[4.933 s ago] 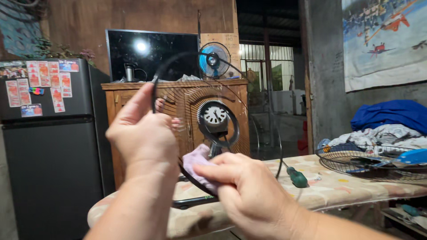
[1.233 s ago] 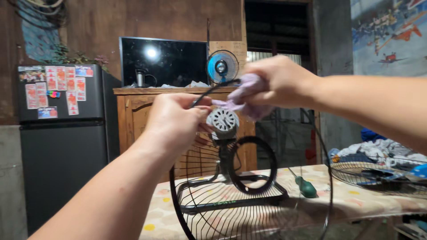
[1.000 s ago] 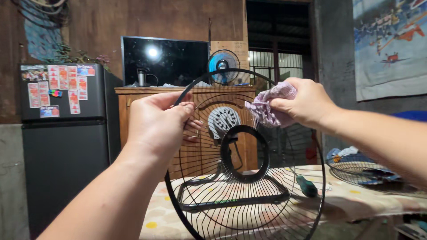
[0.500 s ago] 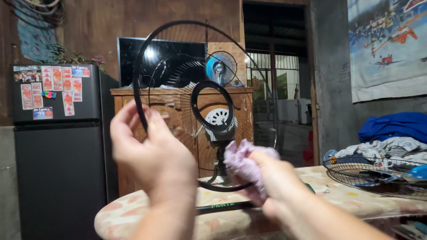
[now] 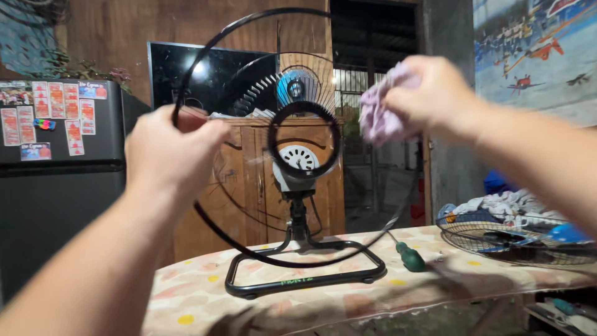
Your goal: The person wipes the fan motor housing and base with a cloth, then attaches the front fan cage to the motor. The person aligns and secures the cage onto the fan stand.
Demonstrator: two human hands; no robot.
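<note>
Head view shows me both hands raised in front of the table. My left hand is clenched on the left rim of one round black wire fan guard, holding it upright in the air; the guard's inner ring frames the fan motor behind it. My right hand has its fingers bunched tight around one lilac cloth, up at the guard's right edge; motion blur keeps me from telling whether cloth and wire are touching.

Below, I count one fan stand with its black tube base on the patterned table cover and its white-faced motor on top. One green-handled screwdriver lies just right of the base. One second wire guard lies flat at the table's right end, with a blue fan blade in it.

Further back I see one dark fridge carrying a scatter of stickers, one wooden cabinet, one dark screen on top of it, and one small blue fan beside that
</note>
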